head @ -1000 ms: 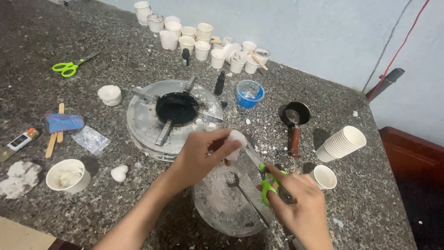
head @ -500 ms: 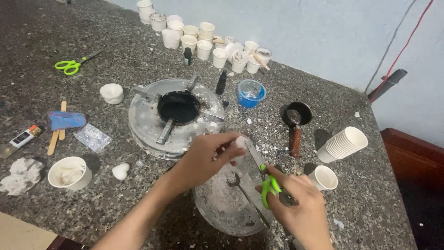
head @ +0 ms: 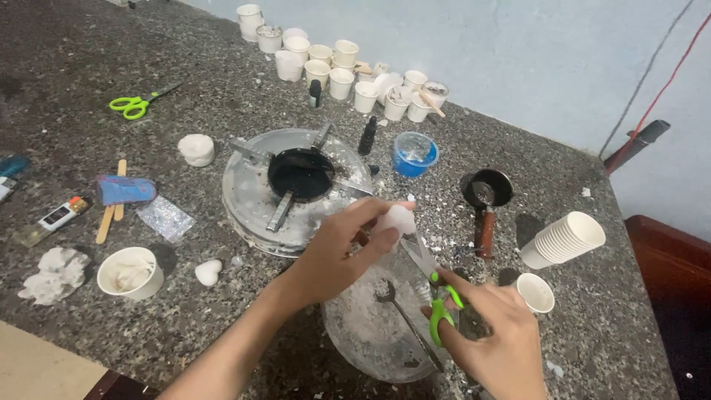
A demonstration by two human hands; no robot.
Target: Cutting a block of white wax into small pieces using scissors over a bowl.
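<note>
Left hand (head: 344, 248) pinches a small white waxy lump (head: 397, 220) above a clear glass bowl (head: 370, 333). Right hand (head: 492, 333) grips green-handled scissors (head: 433, 285), blades at the lump. White shavings already lie in the bowl; most of the lump looks uncut.

A spoon (head: 400, 315) lies in the bowl (head: 355, 341), before the stove (head: 296, 185).
</note>
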